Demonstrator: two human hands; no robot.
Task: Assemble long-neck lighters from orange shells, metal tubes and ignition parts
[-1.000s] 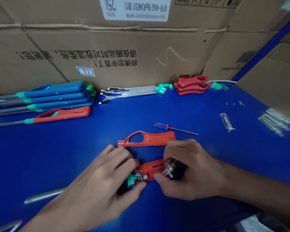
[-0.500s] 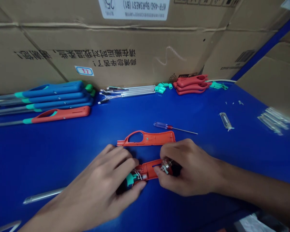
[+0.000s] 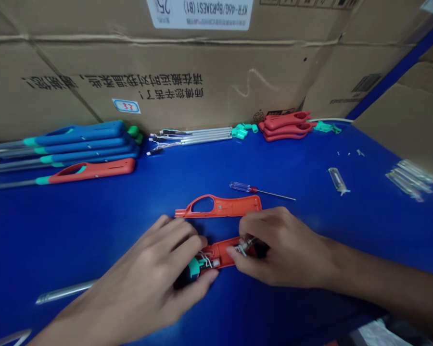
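Observation:
My left hand grips an orange lighter casing half that lies open side up. A teal trigger and thin white wires show inside it near my thumb. My right hand pinches a small clear fuel tank with a pale valve end over the casing's right part, and my fingers hide much of it. Just beyond both hands rests the other orange casing half, inner face up. A metal lighter tube sticks out to the left from under my left hand.
Behind the casing lies a clear-handled screwdriver. Blue lighters and one red lighter stand left; metal tubes with wires, teal parts and red casings line the cardboard. Clear tanks lie right.
My right hand has shifted slightly, tilting the fuel tank and bringing its valve end a little to the left over the casing. My left hand stays in place.

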